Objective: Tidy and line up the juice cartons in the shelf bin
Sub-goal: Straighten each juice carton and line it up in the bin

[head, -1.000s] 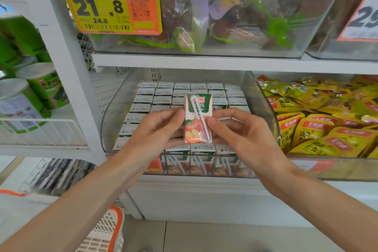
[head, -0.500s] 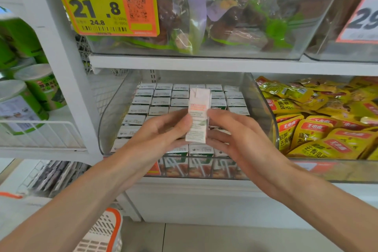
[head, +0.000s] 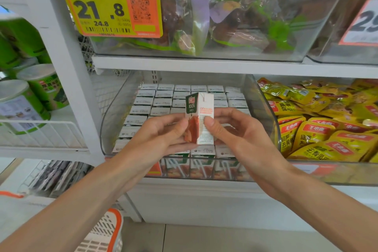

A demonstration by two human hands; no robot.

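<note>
A small juice carton (head: 199, 116), green, orange and white, stands upright in the air above the clear shelf bin (head: 114, 120). Its corner edge faces me, with the green "100%" face on the left and a white printed side on the right. My left hand (head: 161, 135) pinches its left side and my right hand (head: 235, 131) pinches its right side with the thumb on the white face. Below them, several rows of cartons (head: 155, 102) stand upright in the bin, grey-white tops up. My hands hide the middle rows.
A bin of yellow snack packets (head: 319, 129) sits to the right. Green tins (head: 38, 88) stand on the wire shelf at left. The shelf board (head: 204, 65) above carries a clear bin of bagged goods with a yellow price tag (head: 110, 4). A basket (head: 106, 233) is at bottom left.
The carton has turned in my hands: first its front with the straw faced me, then a white side, now a corner edge. Both hands stayed in about the same place.
</note>
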